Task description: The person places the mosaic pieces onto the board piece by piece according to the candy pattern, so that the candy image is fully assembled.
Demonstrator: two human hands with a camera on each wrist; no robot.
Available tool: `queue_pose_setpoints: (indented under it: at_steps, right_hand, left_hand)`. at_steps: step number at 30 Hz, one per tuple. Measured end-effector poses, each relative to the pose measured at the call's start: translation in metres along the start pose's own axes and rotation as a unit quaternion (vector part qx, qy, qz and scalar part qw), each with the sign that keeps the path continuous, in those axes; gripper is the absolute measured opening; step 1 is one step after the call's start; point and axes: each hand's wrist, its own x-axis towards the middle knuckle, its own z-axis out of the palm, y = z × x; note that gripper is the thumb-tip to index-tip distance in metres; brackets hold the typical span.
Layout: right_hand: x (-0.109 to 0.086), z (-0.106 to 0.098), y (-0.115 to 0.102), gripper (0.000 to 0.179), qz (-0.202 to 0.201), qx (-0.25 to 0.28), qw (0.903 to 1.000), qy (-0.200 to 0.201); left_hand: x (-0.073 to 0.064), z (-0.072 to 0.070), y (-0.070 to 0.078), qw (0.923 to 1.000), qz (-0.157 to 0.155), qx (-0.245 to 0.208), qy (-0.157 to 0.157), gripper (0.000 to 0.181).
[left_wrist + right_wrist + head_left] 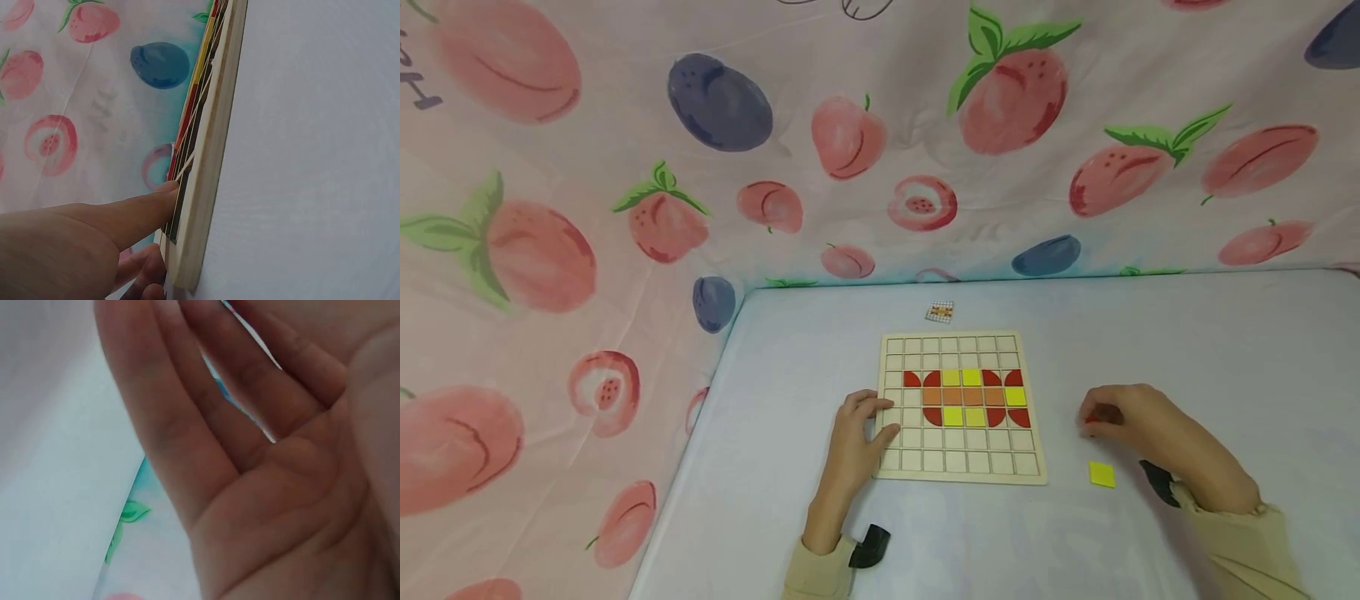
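Observation:
A wooden grid board (958,458) lies on the table with red quarter-round, yellow square and orange tiles set in its middle rows. My left hand (852,442) rests at the board's left edge, thumb and fingertips touching its rim; the left wrist view shows the thumb (140,215) on the frame. Right of the board, my right hand (1131,412) pinches a small red tile (1092,420), mostly hidden by the fingers. Just below that hand lies a loose yellow square tile (1102,474). In the right wrist view only the palm and fingers (169,425) show.
Behind the board lies a small pattern card (940,312) with a grid picture. Fruit-printed cloth (880,75) hangs along the back and left of the white table (790,350). Black wrist devices (870,547) sit at both sleeves.

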Motion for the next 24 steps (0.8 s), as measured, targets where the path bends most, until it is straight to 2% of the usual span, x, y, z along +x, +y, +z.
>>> queue_pose_setpoints:
  at_steps: [9,17,24]
  right_hand:
    - [0.012,-0.002,-0.02,0.016,-0.012,-0.007,0.9997,0.021]
    - [0.023,-0.001,-0.038,0.016,-0.019,0.037,0.9988,0.025]
    - [0.034,0.003,-0.051,0.014,-0.014,0.042,0.9987,0.024]
  left_hand:
    - [0.0,-0.002,0.001,1.0,0.002,-0.003,0.0,0.031]
    - [0.0,-0.002,0.002,1.0,0.001,-0.005,-0.003,0.031]
    - [0.0,-0.002,0.003,1.0,0.002,-0.003,-0.003,0.031]
